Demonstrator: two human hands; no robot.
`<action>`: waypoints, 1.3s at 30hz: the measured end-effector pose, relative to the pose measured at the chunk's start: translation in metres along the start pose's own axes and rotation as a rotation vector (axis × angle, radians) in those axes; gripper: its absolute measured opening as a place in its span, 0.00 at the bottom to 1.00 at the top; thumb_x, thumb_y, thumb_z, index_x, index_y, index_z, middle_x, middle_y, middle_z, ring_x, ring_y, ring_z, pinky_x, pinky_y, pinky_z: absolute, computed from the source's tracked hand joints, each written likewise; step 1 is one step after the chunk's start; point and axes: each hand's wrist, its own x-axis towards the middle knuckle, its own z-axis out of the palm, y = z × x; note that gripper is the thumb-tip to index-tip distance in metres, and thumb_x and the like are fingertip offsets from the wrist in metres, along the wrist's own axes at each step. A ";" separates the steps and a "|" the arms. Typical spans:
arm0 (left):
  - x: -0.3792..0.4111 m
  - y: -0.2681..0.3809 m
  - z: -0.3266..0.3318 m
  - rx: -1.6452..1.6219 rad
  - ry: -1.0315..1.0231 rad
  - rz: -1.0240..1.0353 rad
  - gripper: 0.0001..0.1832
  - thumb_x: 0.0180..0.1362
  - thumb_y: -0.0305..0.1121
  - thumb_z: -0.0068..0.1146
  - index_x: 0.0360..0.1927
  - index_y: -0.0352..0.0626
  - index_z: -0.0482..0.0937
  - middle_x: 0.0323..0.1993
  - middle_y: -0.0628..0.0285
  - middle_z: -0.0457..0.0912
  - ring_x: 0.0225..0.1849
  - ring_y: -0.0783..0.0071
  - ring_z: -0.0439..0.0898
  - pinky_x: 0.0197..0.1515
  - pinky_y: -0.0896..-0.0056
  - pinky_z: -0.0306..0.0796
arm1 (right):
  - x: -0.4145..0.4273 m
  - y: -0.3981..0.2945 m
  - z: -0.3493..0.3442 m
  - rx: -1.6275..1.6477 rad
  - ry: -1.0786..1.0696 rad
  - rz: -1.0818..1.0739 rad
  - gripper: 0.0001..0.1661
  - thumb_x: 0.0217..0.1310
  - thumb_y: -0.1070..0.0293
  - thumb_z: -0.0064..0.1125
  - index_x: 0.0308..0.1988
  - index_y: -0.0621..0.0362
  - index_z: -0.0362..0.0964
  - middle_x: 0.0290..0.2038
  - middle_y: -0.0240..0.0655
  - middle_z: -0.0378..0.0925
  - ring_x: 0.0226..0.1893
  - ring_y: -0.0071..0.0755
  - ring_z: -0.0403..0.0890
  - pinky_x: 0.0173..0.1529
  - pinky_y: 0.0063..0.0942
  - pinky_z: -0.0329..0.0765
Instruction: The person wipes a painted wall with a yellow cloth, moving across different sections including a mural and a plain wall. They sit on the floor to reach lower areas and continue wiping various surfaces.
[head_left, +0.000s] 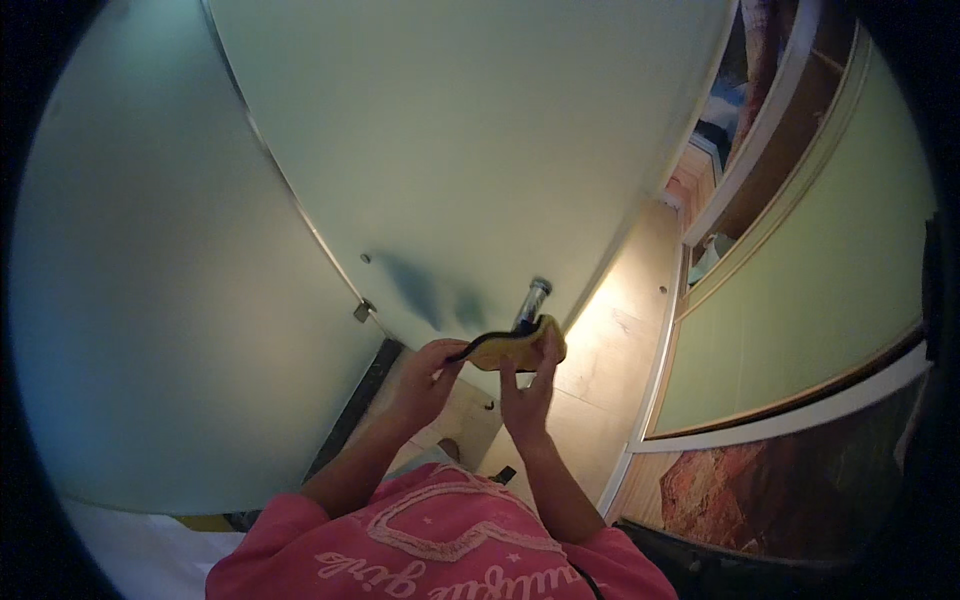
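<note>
A yellow cloth (499, 351) with a dark edge is held up between my two hands in front of a frosted glass door. My left hand (427, 382) pinches its left end, where the dark edge narrows. The fingers of my right hand (531, 390) hold its right part, with thumb and fingers on the yellow side. Just beyond the cloth, a chrome door handle (532, 302) stands out from the frosted glass door (465, 165); the cloth hides the handle's lower part.
A second frosted panel (172, 315) stands at the left, with a metal fitting (364, 310) at the seam. A dark sill (352, 412) runs along its foot. On the right are a pale floor (607, 352) and a green panel (802, 300) in a light frame.
</note>
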 end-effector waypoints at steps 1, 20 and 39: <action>0.005 -0.009 0.005 -0.064 0.006 -0.019 0.11 0.59 0.21 0.49 0.45 0.37 0.75 0.41 0.56 0.77 0.43 0.65 0.77 0.46 0.69 0.70 | 0.002 0.012 0.019 0.098 -0.023 0.027 0.37 0.60 0.71 0.55 0.63 0.64 0.46 0.49 0.51 0.69 0.50 0.47 0.72 0.53 0.36 0.69; 0.143 -0.050 0.073 -0.245 -0.239 0.018 0.14 0.62 0.37 0.47 0.45 0.37 0.72 0.37 0.50 0.75 0.40 0.55 0.75 0.43 0.62 0.68 | 0.087 0.100 0.087 0.270 0.308 0.197 0.21 0.62 0.51 0.54 0.38 0.60 0.64 0.30 0.35 0.73 0.31 0.28 0.76 0.34 0.28 0.74; 0.262 -0.085 0.171 0.270 0.368 -0.176 0.17 0.48 0.31 0.62 0.42 0.37 0.74 0.44 0.55 0.74 0.48 0.61 0.70 0.51 0.63 0.63 | 0.227 0.241 0.068 -0.084 -0.649 -0.134 0.10 0.53 0.71 0.52 0.34 0.63 0.61 0.31 0.50 0.73 0.33 0.59 0.74 0.37 0.48 0.70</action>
